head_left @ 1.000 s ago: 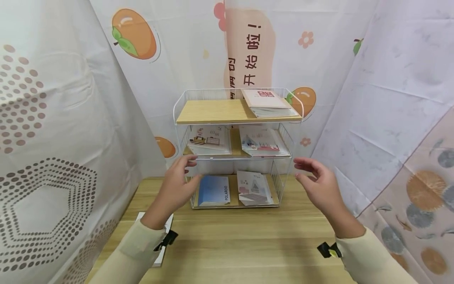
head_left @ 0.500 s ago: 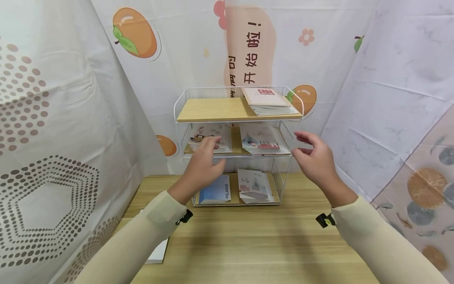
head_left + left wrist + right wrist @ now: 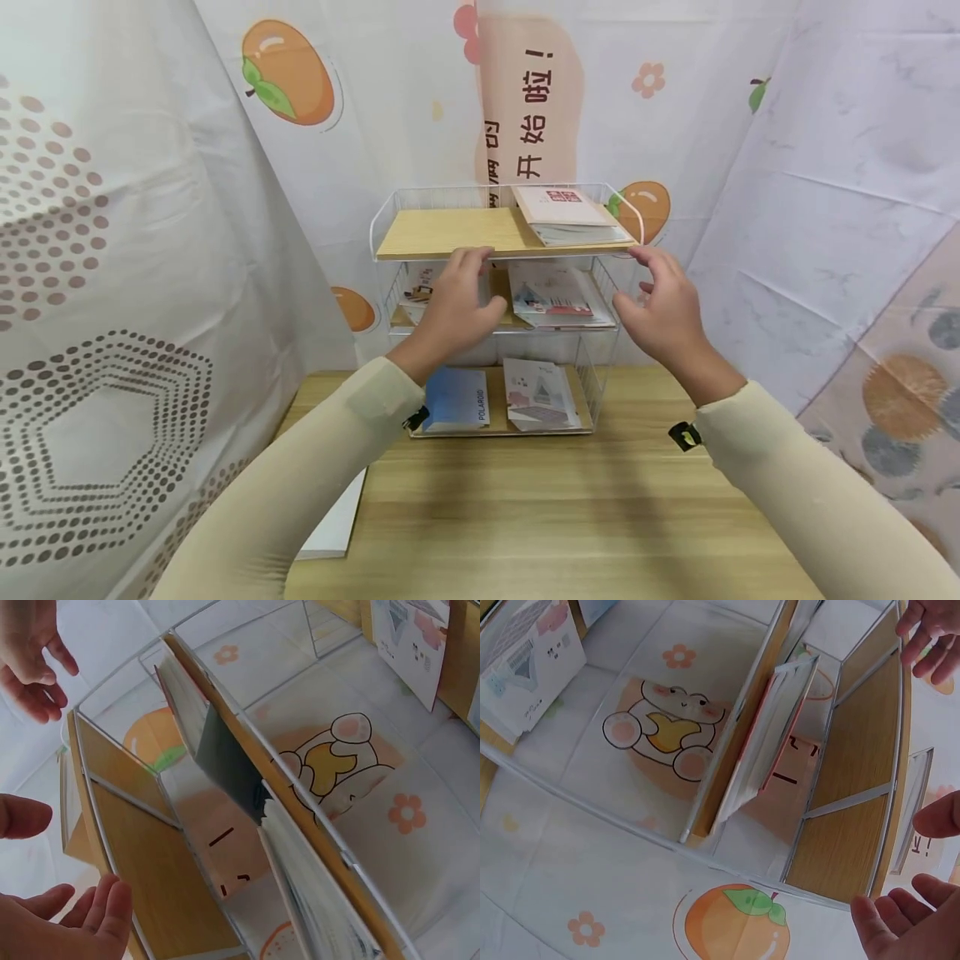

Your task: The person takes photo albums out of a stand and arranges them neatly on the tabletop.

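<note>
A white wire rack (image 3: pixel 372 237) with three wooden shelves stands at the back of the table. My left hand (image 3: pixel 456 308) is raised before it, thumb spread, fingertips at the front edge of the top shelf (image 3: pixel 450 232). Toward that shelf's right front corner reaches my right hand (image 3: pixel 666 308), fingers bent and apart from the thumb. Neither palm holds anything; the left wrist view shows bare space between the left thumb and fingers (image 3: pixel 112 907). A pale pink booklet with red print (image 3: pixel 562 208) lies on the top shelf's right half.
Two booklets lie on the middle shelf, the left one (image 3: pixel 420 287) partly behind my hand. Below are a blue POLAROID book (image 3: pixel 461 400) and a greyish booklet (image 3: pixel 540 396). A white book (image 3: pixel 333 521) lies on the table (image 3: pixel 525 517) at left, partly under my sleeve. Printed cloth surrounds the table.
Both hands have risen from about the middle shelf's height to the top shelf's front edge. The left hand has also moved right. The booklets and rack stay where they were.
</note>
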`<action>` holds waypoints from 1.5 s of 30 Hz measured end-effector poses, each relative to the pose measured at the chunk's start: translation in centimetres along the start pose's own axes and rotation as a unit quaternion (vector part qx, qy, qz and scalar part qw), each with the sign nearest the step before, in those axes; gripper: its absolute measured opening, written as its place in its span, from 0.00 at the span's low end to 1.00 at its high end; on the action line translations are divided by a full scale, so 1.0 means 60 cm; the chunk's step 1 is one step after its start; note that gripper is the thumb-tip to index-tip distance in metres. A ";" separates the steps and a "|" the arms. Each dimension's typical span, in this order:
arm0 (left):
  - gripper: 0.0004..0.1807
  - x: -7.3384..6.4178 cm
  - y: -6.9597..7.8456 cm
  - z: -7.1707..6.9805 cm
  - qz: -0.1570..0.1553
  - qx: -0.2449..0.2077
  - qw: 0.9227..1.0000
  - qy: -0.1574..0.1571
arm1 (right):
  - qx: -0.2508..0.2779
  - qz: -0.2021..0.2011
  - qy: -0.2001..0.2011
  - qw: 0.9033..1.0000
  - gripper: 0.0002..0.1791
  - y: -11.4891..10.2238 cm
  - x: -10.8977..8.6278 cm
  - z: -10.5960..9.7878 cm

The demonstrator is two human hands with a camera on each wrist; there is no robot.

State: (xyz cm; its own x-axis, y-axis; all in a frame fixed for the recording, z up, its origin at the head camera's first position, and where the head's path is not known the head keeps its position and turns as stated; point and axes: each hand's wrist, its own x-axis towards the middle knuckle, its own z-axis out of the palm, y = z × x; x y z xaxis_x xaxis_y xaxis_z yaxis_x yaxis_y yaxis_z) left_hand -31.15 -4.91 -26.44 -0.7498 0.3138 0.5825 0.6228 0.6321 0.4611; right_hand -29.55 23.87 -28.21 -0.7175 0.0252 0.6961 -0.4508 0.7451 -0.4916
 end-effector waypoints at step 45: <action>0.51 0.119 0.050 0.011 -0.103 -0.059 0.973 -0.197 | -0.085 0.036 -0.098 0.991 0.40 -0.012 0.078 0.017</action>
State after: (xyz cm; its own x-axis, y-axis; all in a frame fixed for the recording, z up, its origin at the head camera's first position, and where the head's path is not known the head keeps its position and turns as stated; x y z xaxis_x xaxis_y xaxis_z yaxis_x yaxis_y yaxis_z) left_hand -34.77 -0.32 -21.36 -0.8741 0.4519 0.1783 0.4545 0.6311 0.6286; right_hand -33.11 22.78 -25.12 -0.8414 -0.0362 0.5392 -0.3114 0.8480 -0.4290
